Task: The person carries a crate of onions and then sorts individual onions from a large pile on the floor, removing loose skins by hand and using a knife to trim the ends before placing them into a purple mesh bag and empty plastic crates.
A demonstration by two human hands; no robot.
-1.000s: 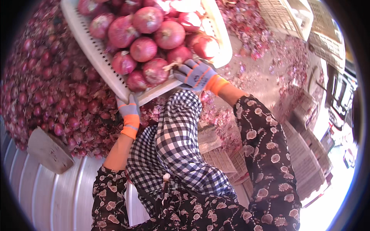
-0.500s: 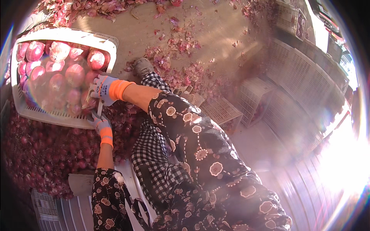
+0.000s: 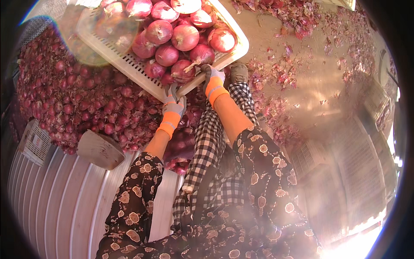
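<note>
A cream plastic crate point(image 3: 239, 35) filled with large red onions point(image 3: 185, 38) is at the top of the view, its near corner toward me. My right hand point(image 3: 213, 81), in a grey glove with an orange cuff, is closed on the crate's near rim. Lower and to the left, my left hand point(image 3: 173, 102), gloved alike, grips the same side by the near corner; its fingertips are partly hidden against the crate. A lens-flare haze covers the crate's left part.
A broad heap of smaller red onions point(image 3: 64, 103) spreads left of and below the crate. A grey-brown block-like piece point(image 3: 100, 150) and a pale slotted crate point(image 3: 36, 142) stand at its near edge. Dry peels point(image 3: 276, 77) litter the floor; more crates point(image 3: 358, 164) stand at right.
The view has turned left, so crate and hands now appear farther right and higher. The crate has come nearer my shoe. Both hands keep hold of its near side.
</note>
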